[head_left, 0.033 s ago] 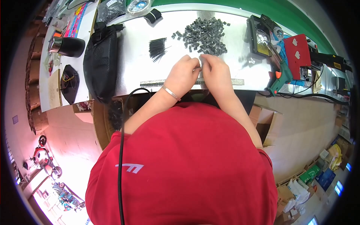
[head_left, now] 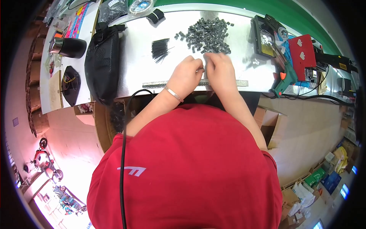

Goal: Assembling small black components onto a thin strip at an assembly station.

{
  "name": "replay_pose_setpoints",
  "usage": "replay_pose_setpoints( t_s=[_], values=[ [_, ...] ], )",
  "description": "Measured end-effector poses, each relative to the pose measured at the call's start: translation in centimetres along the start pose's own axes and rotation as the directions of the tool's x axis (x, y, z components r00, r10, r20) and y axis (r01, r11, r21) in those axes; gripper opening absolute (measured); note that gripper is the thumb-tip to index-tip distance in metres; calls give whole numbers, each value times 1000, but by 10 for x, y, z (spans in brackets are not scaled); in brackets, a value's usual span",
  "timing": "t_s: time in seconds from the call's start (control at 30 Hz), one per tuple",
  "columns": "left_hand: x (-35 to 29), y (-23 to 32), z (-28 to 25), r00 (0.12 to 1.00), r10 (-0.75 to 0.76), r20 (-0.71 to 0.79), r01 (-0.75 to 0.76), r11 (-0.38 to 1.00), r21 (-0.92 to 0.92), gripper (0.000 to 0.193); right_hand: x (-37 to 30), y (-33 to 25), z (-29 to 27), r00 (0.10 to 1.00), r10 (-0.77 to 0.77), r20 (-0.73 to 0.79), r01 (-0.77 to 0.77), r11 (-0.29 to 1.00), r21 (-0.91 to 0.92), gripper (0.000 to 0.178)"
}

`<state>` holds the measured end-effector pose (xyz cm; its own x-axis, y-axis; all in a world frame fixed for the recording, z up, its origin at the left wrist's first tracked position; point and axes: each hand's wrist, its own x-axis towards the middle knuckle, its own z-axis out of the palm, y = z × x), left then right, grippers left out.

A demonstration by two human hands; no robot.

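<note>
Close to the table's front edge, my left hand (head_left: 185, 75) has its fingers curled into a pinch; what it grips, if anything, is too small to name. Beside it my right hand (head_left: 221, 70) is closed too, thumb against fingers, and its contents are hidden. The two sets of fingertips nearly meet. Under my wrists lies a long narrow strip (head_left: 155, 84) with a dark row of small parts along it. Just beyond my fingers spreads a heap of small dark, shiny pieces (head_left: 209, 35). A bundle of thin black wire-like sticks (head_left: 160, 49) rests farther left.
A black bag (head_left: 102, 65) stands at the left, with a dark cup-shaped object (head_left: 68, 47) past it. On the right are a black tray (head_left: 264, 40), a green-handled glue gun (head_left: 286, 79) and a red panel (head_left: 302, 52). A black cable (head_left: 124, 152) hangs down over my shirt.
My right hand has shifted very slightly away from me, its fingers nearer the heap. My left hand and the other things look unchanged.
</note>
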<state>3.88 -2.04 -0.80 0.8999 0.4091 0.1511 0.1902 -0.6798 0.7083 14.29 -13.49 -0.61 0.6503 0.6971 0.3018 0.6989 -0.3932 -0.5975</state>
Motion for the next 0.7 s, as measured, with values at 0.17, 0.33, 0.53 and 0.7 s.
replay_pose_setpoints(
  t_s=[0.17, 0.33, 0.53, 0.7],
  values=[
    [4, 2, -2, 998, -42, 37, 44, 997, -58, 7, 13, 17, 3, 997, -75, -36, 72, 995, -75, 16],
    [1, 2, -4, 997, -62, 48, 66, 994, -93, 6, 7, 12, -6, 998, -24, 58, 25, 1000, -8, 11],
    [0, 3, -3, 998, -47, 37, 50, 996, -72, 6, -8, 3, -8, 993, 46, 109, -41, 998, -47, 11],
    [-3, 4, -1, 1000, -24, -2, 23, 998, -54, 9, -11, 7, -15, 993, 14, 115, -14, 1000, -2, 12]
  ],
)
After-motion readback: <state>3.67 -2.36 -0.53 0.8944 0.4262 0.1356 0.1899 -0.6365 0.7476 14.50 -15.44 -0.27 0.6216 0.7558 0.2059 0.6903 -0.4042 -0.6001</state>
